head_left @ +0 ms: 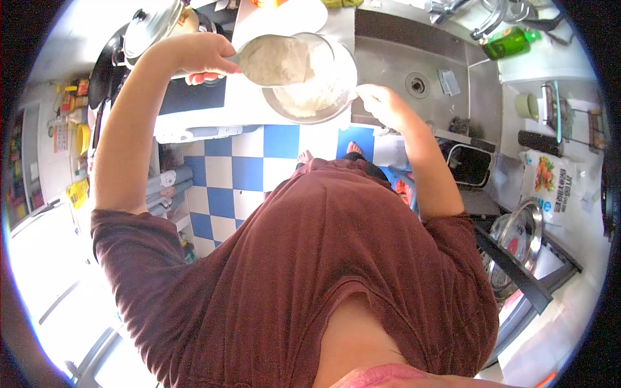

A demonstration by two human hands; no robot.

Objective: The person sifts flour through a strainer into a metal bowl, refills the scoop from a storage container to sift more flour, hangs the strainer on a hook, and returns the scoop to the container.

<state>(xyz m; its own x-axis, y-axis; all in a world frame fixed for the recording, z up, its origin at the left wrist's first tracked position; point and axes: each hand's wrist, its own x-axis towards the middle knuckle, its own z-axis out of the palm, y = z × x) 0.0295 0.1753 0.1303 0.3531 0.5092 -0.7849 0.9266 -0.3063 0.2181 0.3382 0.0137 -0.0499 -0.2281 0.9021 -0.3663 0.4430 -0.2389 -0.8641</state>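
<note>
My left hand (pixel 206 58) is closed around the side of a rounded metal scoop (pixel 249 64), with thumb and fingers at its left edge. White flour-like powder (pixel 288 58) lies in the scoop, which is held tilted over a round metal bowl (pixel 304 118). More of the white powder (pixel 310 97) covers the inside of the bowl. At the bowl's right rim, my right hand (pixel 383 105) pinches the edge between thumb and fingers. Glare washes out part of the bowl and the counter (pixel 242 116) around it.
A steel sink (pixel 401 61) with a drain adjoins the bowl on the right, with a faucet (pixel 491 19) and a green bottle (pixel 508 44) behind. On the left stands a lidded pot (pixel 152 29). A printed packet (pixel 553 184) and a dish rack (pixel 517 265) holding metalware are at the right.
</note>
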